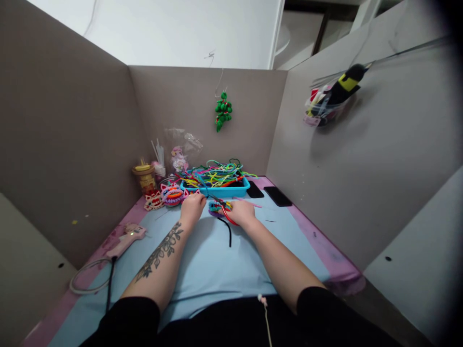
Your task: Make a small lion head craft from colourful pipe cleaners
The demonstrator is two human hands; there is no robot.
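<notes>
My left hand [193, 206] is closed in a pinch on what looks like the end of a thin black pipe cleaner. Close beside it, my right hand [241, 212] grips red-handled pliers [228, 217], their jaws pointing toward the left fingertips. Under the jaws is a teal, yellow and purple pipe-cleaner piece [214, 207], partly covered by the right fingers; whether they also hold it I cannot tell. A black pipe-cleaner length [230, 236] curves down over the blue cloth [217, 270] below the hands.
A blue tray [224, 192] heaped with coloured pipe cleaners stands behind the hands. Finished fuzzy pieces [171, 195] and a brown jar [144, 178] are at left. Two dark phones [278, 196] lie at right. A pink glue gun [126, 239] with cable lies front left. Grey partitions enclose the table.
</notes>
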